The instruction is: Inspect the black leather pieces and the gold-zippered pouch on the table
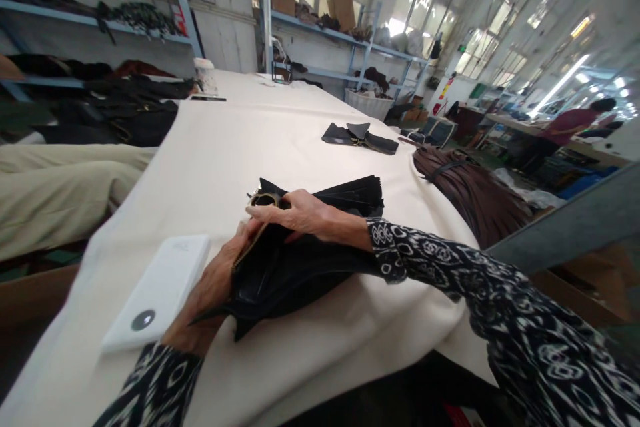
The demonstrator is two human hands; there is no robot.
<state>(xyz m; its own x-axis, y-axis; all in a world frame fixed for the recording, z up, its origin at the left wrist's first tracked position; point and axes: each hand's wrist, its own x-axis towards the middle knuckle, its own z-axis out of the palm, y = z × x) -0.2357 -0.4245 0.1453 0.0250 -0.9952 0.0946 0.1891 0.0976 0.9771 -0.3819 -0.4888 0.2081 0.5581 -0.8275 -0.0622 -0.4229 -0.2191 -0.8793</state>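
A stack of black leather belts (320,250) with brass buckles (263,199) lies on the cream-covered table (240,147) in front of me. My left hand (210,293) grips the near end of the stack from the left, fingers wrapped under the straps. Reaching across from the right, my right hand (295,212) lies on top of the stack with its fingers closed on the belts beside the brass buckle. Both sleeves are black-and-white patterned.
A white power bank (157,290) lies just left of my left hand. A smaller pile of black belts (359,137) sits farther back, and brown belts (470,190) hang over the right edge. Dark goods and blue shelving (100,20) stand at the left; a person works at far right.
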